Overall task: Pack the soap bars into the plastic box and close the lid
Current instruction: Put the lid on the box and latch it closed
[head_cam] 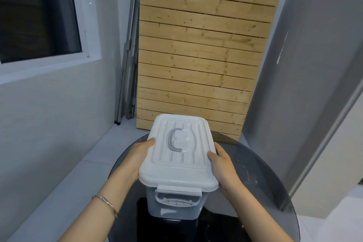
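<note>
A translucent plastic box with a white lid sits between my two hands above a dark round glass table. The lid lies on the box, its grey handle folded flat and the front latch down. My left hand grips the lid's left edge. My right hand grips the right edge. No soap bars are visible; the box's inside is hidden by the lid and the cloudy walls.
A slatted wooden panel leans upright just behind the table. Folded metal poles stand in the left corner. White walls close in on both sides, with a dark window at upper left.
</note>
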